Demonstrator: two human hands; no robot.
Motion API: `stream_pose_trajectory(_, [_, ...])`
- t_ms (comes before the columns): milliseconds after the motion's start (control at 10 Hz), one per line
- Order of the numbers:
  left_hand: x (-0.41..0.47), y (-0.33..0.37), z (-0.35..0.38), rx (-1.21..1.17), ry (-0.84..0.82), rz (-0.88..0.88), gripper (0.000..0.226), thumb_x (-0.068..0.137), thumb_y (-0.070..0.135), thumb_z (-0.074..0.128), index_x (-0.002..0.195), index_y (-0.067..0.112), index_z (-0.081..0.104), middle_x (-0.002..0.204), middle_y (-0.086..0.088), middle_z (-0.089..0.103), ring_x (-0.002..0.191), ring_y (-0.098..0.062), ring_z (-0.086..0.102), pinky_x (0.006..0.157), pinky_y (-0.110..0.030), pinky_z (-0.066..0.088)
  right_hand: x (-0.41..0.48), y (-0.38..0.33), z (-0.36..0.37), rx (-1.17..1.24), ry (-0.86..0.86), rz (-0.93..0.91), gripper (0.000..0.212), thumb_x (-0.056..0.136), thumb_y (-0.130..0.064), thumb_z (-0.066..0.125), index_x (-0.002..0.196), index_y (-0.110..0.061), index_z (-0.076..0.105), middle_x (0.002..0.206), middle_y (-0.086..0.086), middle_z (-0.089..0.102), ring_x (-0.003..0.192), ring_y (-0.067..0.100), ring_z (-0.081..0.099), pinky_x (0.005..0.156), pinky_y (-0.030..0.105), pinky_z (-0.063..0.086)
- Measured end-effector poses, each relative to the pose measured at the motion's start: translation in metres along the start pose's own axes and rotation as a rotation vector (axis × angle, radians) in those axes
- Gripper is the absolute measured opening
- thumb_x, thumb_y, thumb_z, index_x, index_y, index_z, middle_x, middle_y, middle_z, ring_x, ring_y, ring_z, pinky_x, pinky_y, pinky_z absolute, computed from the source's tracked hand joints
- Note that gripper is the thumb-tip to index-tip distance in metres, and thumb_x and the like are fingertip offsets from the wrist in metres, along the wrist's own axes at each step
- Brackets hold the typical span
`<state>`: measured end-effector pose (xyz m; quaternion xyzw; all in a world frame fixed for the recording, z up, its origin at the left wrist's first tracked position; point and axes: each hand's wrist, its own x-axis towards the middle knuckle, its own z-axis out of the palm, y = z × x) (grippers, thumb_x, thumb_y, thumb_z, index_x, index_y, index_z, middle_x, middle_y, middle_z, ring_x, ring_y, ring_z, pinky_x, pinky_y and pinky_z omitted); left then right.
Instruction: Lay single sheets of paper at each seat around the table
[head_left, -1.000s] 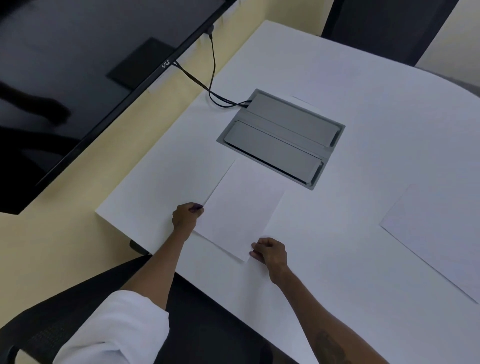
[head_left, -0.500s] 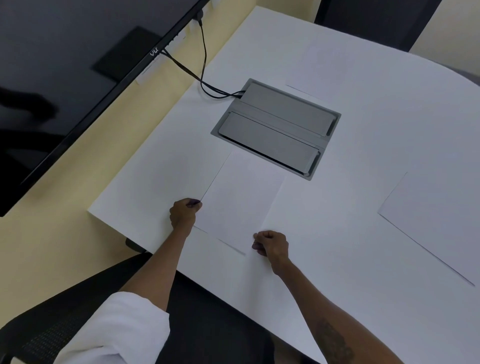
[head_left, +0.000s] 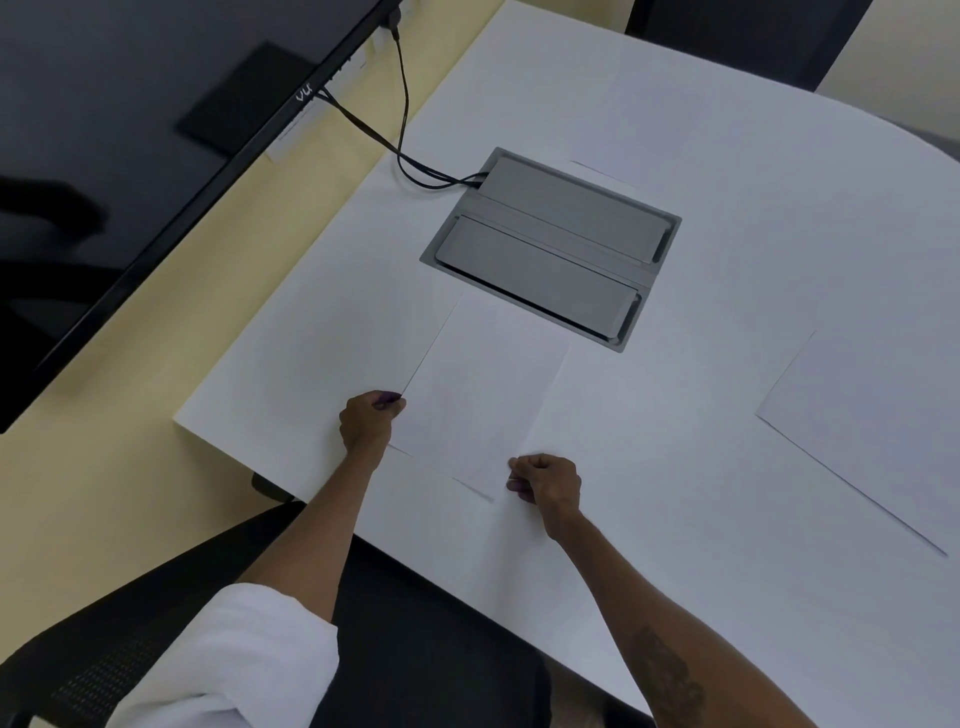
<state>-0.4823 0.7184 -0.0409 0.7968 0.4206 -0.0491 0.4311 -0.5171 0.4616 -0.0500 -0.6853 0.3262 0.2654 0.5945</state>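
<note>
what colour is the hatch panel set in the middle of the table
Plain grey, metallic-looking, with no pattern. The hatch panel shows in the head view, the only one.

Both hands, left hand (head_left: 370, 420) and right hand (head_left: 546, 483), pinch one sheet (head_left: 483, 384) flat.

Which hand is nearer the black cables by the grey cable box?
Left. The left hand sits below the black cables, at the sheet's left edge; the right hand is farther, at its near-right corner.

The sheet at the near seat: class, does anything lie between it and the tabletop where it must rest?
Nothing visible does. The sheet lies on bare table, just short of the grey cable box, with the left hand and right hand at its near corners.
</note>
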Motion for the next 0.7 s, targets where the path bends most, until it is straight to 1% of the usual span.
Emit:
stream_pose_trajectory(100, [0.0,0.001,-0.001,0.001,0.009,-0.01,0.022,0.08,0.022,0.078,0.099,0.011,0.078,0.097,-0.009,0.077,0.089,-0.024,0.068,0.08,-0.032,0.054,-0.001,0.0,0.0,0.0,0.007,-0.008,0.011,0.078,-0.014,0.078,0.077,-0.003,0.076,0.069,0.012,0.074,0.062,0.019,0.072,0.061,0.026,0.058])
stream_pose_trajectory(200, [-0.001,0.003,-0.003,-0.004,0.041,-0.056,0.024,0.08,0.024,0.077,0.1,0.011,0.078,0.096,-0.011,0.077,0.093,-0.029,0.071,0.083,-0.035,0.057,-0.004,0.0,-0.003,-0.006,0.003,-0.017,0.011,0.078,-0.014,0.077,0.077,-0.003,0.077,0.071,0.012,0.075,0.063,0.019,0.073,0.064,0.027,0.06])
stream_pose_trajectory(300, [-0.004,0.003,-0.005,0.012,0.07,-0.065,0.024,0.082,0.023,0.076,0.102,0.01,0.078,0.099,-0.014,0.077,0.094,-0.032,0.071,0.086,-0.038,0.057,-0.006,0.002,-0.005,-0.014,-0.005,-0.027,0.012,0.079,-0.014,0.077,0.076,-0.003,0.077,0.073,0.012,0.076,0.064,0.019,0.073,0.065,0.028,0.061])
stream_pose_trajectory(400, [-0.009,0.001,-0.005,0.052,0.104,-0.049,0.024,0.086,0.022,0.072,0.105,0.008,0.077,0.104,-0.016,0.076,0.104,-0.036,0.067,0.092,-0.045,0.055,-0.009,0.002,-0.009,-0.012,-0.02,-0.035,0.015,0.08,-0.015,0.077,0.077,0.0,0.077,0.076,0.014,0.077,0.065,0.02,0.073,0.065,0.029,0.061])
stream_pose_trajectory(500, [-0.019,0.0,-0.006,0.048,0.108,-0.038,0.025,0.087,0.022,0.071,0.106,0.008,0.077,0.105,-0.016,0.076,0.107,-0.036,0.065,0.091,-0.044,0.055,-0.013,0.003,-0.015,-0.031,-0.035,-0.04,0.014,0.08,-0.013,0.076,0.078,0.0,0.076,0.078,0.015,0.077,0.067,0.022,0.074,0.066,0.03,0.062])
stream_pose_trajectory(600, [-0.039,0.008,0.002,0.056,0.094,-0.013,0.023,0.089,0.022,0.069,0.105,0.009,0.077,0.105,-0.016,0.075,0.101,-0.036,0.068,0.087,-0.039,0.055,-0.018,-0.001,-0.024,-0.096,-0.063,-0.054,0.01,0.079,-0.01,0.072,0.079,-0.001,0.076,0.079,0.016,0.078,0.071,0.026,0.075,0.07,0.033,0.063])
stream_pose_trajectory(700, [-0.057,0.014,0.011,0.069,0.088,0.004,0.022,0.09,0.024,0.067,0.105,0.011,0.077,0.104,-0.017,0.075,0.1,-0.037,0.068,0.084,-0.038,0.055,-0.025,-0.003,-0.037,-0.132,-0.069,-0.081,0.01,0.08,-0.012,0.07,0.078,-0.004,0.076,0.078,0.012,0.078,0.07,0.023,0.074,0.072,0.034,0.062])
